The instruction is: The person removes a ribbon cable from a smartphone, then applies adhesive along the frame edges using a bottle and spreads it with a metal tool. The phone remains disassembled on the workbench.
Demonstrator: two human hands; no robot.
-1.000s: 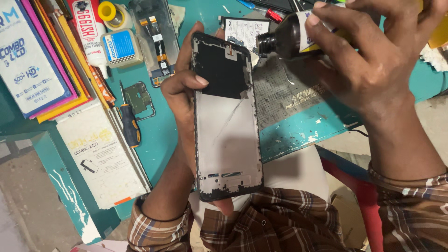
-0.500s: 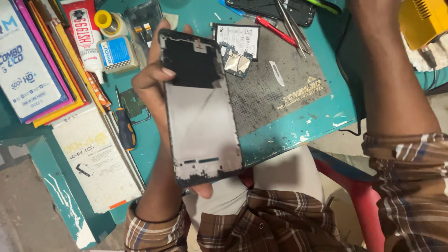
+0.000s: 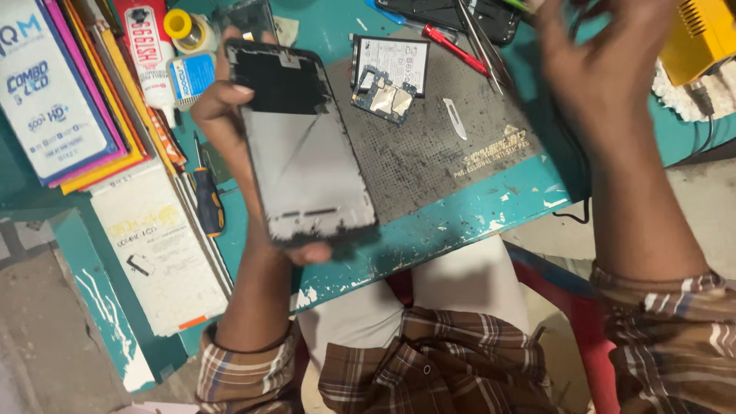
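While the left hand (image 3: 230,130) gripped the stripped phone frame with its grey metal plate and black upper part (image 3: 299,153) from behind, fingers curled round both long edges, the frame hung tilted above the near-left corner of the dark grey rubber work mat (image 3: 437,146). In the head view, the only one, the right hand (image 3: 606,69) was raised over the mat's far-right corner, blurred, fingers loosely spread and holding nothing that could be made out. On the mat lay a small green circuit board with metal shields (image 3: 383,96), a white-labelled flat battery (image 3: 395,61) just behind it, and a slim pale pry blade (image 3: 454,119) to their right. Left of the mat sat a blue-and-yellow-handled screwdriver (image 3: 207,199) and a white glue tube (image 3: 149,54). Judging from this, the phone was already gutted, and rebuilding it remained.
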